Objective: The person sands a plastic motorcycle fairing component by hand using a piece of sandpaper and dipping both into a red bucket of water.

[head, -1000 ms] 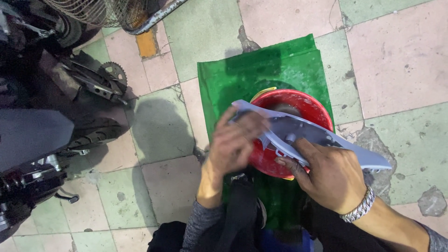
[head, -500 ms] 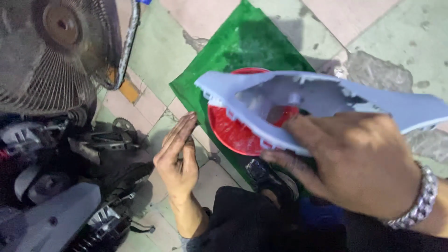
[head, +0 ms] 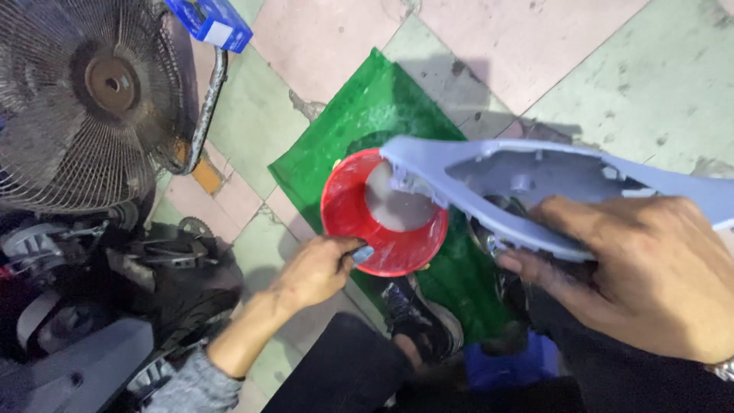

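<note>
Left of both hands stands a dusty fan [head: 92,99]. The right hand [head: 634,283] grips a long pale-blue plastic panel [head: 535,191] above a red bowl [head: 382,218]; its far end is cut off. The left hand [head: 317,268] pinches a small piece at the bowl's rim, its nature unclear. Work looks unfinished.

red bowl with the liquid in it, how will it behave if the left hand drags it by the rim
The red bowl looks like thin plastic, so the rim may flex under the left hand. The cloudy liquid would likely slosh and add weight. On the smooth green sheet it probably slides rather than tips, being wide and low.
</note>
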